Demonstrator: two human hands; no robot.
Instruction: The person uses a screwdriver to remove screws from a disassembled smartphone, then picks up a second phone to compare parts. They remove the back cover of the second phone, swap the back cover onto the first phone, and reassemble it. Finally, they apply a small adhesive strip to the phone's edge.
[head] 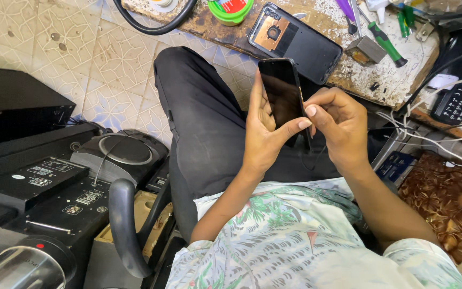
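Smartphone (283, 91), dark screen up, held above the lap just short of the near edge of the workbench (348, 75). Left hand (263, 134) cradles it from beneath: fingers curled up behind its left side, thumb laid across the lower screen. Right hand (338, 126) closed on the phone's right edge, thumb and forefinger pinching at the rim near the left thumb tip. Beyond the phone, on the bench: a second handset (295, 43) lying opened, back cover off, copper-coloured patch showing. Right of that, a small metal block (366, 51) and a green-handled screwdriver (387, 44). Bench far edge: green tape roll (230, 9). Left of the phone, on the floor: black audio units (54, 187) stacked, round speaker top (124, 150) among them. Right of the bench: a keypad phone (458, 101), white cables (434, 139) trailing.
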